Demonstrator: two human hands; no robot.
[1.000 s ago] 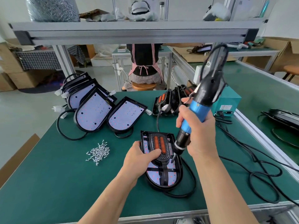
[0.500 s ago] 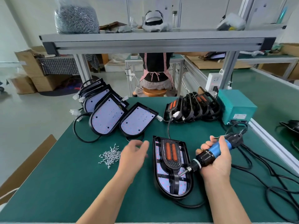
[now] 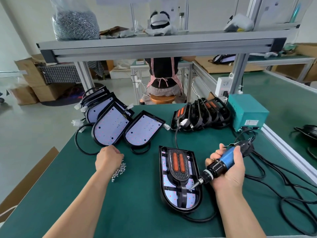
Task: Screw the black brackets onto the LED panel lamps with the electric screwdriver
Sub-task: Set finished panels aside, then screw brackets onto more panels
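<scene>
At the middle of the green bench [image 3: 137, 212]: one LED panel lamp [image 3: 171, 198] lying flat, black bracket [image 3: 178, 176] seated on its face. Right hand [image 3: 228, 174] wrapped firmly round the electric screwdriver [image 3: 223, 163], tool tilted low, bit tip at or just above the bracket's lower right leg; contact too fine to call. Left hand [image 3: 109, 159] clear of the lamp, knuckles up, fingers curled down into the loose screw pile [image 3: 119, 171] well to the lamp's left; fingertips hidden, so no telling whether pinching a screw yet. Likely the screw-fetching step between fastenings. Next, probably: lift out a single screw, carry it across to an unfilled hole, stand it straight, steady the lamp, then drive. Beyond, bare panels [image 3: 111, 127] at far left, bracketed lamps [image 3: 200, 114] stacked at far right.
</scene>
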